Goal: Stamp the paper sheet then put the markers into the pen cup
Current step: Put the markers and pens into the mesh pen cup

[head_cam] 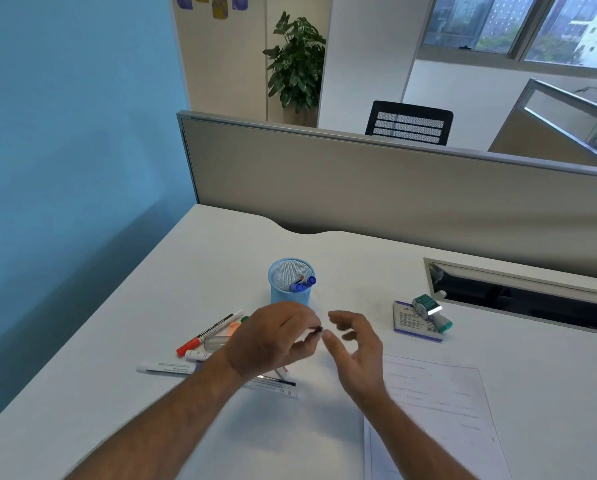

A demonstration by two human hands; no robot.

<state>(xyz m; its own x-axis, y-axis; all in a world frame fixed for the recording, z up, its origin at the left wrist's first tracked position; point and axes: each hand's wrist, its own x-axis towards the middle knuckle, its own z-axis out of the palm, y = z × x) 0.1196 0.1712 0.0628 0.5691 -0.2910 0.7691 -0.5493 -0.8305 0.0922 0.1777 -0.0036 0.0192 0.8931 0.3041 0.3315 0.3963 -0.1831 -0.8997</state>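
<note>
A light blue mesh pen cup (279, 296) stands mid-desk with two blue-capped markers (304, 284) inside. My left hand (273, 341) hovers just in front of the cup, closed on a marker whose dark end (319, 329) sticks out past the fingers. My right hand (356, 344) is beside that end, fingers spread and holding nothing. Several loose markers (209, 332) lie on the desk to the left, some hidden under my left hand. The printed paper sheet (439, 403) lies at the lower right. A green and white stamp (428, 310) rests tipped over on a small purple-edged pad (408, 322).
A grey partition (359, 181) runs along the back of the white desk (151, 341). A cable slot (518, 296) is sunk into the desk at the right rear. A blue wall stands on the left.
</note>
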